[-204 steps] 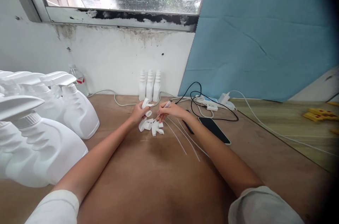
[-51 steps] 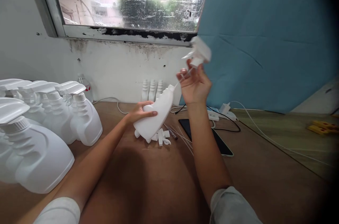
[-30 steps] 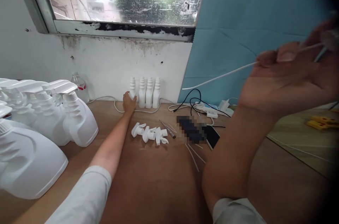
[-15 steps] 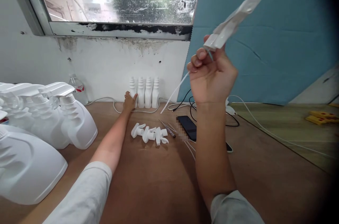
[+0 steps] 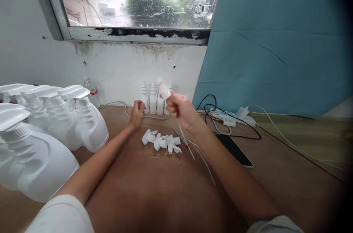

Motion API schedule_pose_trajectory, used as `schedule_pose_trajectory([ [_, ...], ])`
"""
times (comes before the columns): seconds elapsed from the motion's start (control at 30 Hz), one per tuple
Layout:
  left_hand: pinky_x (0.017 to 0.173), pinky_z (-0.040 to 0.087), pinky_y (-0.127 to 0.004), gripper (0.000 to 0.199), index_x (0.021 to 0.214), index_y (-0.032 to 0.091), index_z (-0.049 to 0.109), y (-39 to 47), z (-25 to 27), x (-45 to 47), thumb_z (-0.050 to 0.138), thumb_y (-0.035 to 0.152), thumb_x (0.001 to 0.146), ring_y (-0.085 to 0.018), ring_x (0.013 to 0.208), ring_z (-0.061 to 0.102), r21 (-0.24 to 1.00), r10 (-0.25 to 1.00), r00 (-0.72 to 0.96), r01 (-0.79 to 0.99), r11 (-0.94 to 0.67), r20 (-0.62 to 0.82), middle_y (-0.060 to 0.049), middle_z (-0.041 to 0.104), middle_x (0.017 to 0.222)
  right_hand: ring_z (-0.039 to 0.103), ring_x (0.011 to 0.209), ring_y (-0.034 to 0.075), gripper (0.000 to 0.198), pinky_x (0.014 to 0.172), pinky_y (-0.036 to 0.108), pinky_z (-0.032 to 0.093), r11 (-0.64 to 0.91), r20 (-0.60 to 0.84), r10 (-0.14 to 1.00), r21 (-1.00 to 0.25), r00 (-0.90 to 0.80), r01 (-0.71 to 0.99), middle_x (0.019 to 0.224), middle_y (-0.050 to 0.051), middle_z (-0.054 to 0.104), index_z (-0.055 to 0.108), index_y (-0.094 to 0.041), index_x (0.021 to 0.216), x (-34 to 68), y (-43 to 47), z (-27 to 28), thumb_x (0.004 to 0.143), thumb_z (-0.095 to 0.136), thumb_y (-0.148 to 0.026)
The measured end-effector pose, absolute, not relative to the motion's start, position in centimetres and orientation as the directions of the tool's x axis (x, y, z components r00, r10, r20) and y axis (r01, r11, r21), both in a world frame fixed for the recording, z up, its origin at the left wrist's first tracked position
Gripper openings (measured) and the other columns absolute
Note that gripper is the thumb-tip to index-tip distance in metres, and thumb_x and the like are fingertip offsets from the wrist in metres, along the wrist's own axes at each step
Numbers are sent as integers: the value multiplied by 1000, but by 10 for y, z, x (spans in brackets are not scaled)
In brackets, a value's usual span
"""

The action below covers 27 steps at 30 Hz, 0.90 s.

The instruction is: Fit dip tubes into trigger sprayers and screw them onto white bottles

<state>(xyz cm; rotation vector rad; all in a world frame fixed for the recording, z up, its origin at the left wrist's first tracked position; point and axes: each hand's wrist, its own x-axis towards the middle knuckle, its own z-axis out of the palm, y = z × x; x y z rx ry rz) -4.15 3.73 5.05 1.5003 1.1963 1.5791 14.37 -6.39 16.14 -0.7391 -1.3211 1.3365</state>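
A small white spray trigger head [image 5: 164, 91], blurred by motion, is pinched in my right hand [image 5: 180, 110]. It is raised in front of the row of small white bottles [image 5: 153, 99] by the wall. Below this hand a thin white tube [image 5: 185, 139] slants down; whether it joins the head is unclear. My left hand [image 5: 137, 113] rests low beside the leftmost small bottle [image 5: 145, 95], its fingers curled inward. What those fingers hold, if anything, is hidden. Nearer on the brown table, three loose trigger heads [image 5: 161, 142] lie in a row.
Large white spray bottles [image 5: 92, 126] crowd the left side. Behind them stands a clear plastic bottle [image 5: 92, 91]. To the right are a dark-screened phone [image 5: 234, 148], a power strip [image 5: 242, 115] and black cables [image 5: 211, 102]. More thin tubes [image 5: 205, 161] lie near my right forearm.
My right hand has come down and left with the trigger head, from high up to before the small bottles. My left hand has drawn slightly back from the leftmost bottle, fingers curling. The view has shifted.
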Motion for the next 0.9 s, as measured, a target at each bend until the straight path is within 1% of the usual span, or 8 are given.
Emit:
schedule_pose_trajectory([
  [0.07,49,42,-24,50,96,20,52,14,50,-37,35,66,89,-15,57,54,948,948,17,15,-319,318,-4,57,75,14,43,3,41,39,18,7,13,52,956,-990,-287,-138,55,-9,22,36,-19,67,134,-61,134,83,61,-47],
  [0.2,36,33,-25,77,89,16,57,-14,55,-34,17,82,80,-15,39,47,986,953,262,-111,-124,149,-3,51,57,13,39,1,43,36,18,6,-90,-75,930,-996,-360,-26,50,-10,23,35,-20,62,126,-57,99,81,63,-46],
  [0.33,34,27,-21,63,91,16,60,-19,69,-43,40,74,80,-13,37,44,971,872,486,-175,164,-60,-1,50,56,12,38,1,38,36,18,4,-82,-95,922,-995,-375,50,49,-11,22,43,-17,65,130,-54,93,83,63,-45],
  [0.4,35,29,-20,50,95,15,61,-19,74,-48,51,62,81,-12,38,46,962,831,549,-173,213,-85,-3,56,62,11,38,2,36,36,18,4,-62,-89,926,-994,-366,85,49,-11,20,51,-15,70,133,-54,95,82,64,-47],
  [0.5,36,32,-20,34,103,13,61,-20,77,-55,62,35,77,-14,43,52,960,820,571,-203,192,-43,-7,63,70,12,39,2,39,35,18,6,-45,-96,923,-989,-373,143,48,-11,17,60,-13,80,140,-55,101,78,69,-51],
  [0.63,46,43,-22,35,103,19,55,-19,68,-56,57,13,69,-15,56,58,922,871,487,-363,137,62,-5,65,77,19,42,2,43,37,15,16,-44,-117,919,-980,-377,196,54,-10,25,58,-15,88,156,-53,113,77,70,-55],
  [0.73,47,42,-24,31,99,21,52,-15,57,-55,53,17,68,-15,55,55,868,893,440,-477,138,100,-4,63,76,28,45,3,38,40,14,23,-55,-141,934,-965,-330,257,61,-8,34,53,-17,94,178,-43,115,82,67,-51],
  [0.9,44,37,-23,22,86,20,49,-9,38,-57,54,41,81,-14,51,51,805,912,401,-568,169,92,-1,53,67,49,54,7,37,46,18,40,-102,-205,962,-881,-179,462,78,0,53,50,-14,110,213,-21,92,86,65,-39],
])
